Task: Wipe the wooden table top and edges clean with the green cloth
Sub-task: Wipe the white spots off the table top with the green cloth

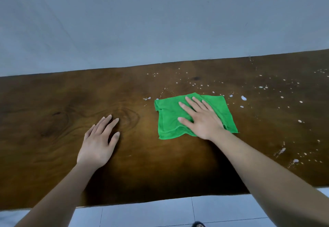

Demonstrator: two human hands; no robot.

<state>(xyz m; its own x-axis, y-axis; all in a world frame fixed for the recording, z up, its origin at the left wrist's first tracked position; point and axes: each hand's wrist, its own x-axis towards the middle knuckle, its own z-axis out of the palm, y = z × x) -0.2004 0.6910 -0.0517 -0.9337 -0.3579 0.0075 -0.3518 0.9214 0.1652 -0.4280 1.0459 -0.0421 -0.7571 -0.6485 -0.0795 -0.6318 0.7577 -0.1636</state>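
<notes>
you're pressing right grip (203, 120), fingers straight, atop green cloth (169, 123) | left grip (98, 141) is lying flat on table (53, 102), apart from cloth

Fuzzy cloth (194, 114), glossy wooden table (71, 102)

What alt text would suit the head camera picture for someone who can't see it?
A person's right hand presses a green cloth flat on a dark wooden table, white droplets scattered beyond and right of it. The left hand rests flat on the wood.
</notes>
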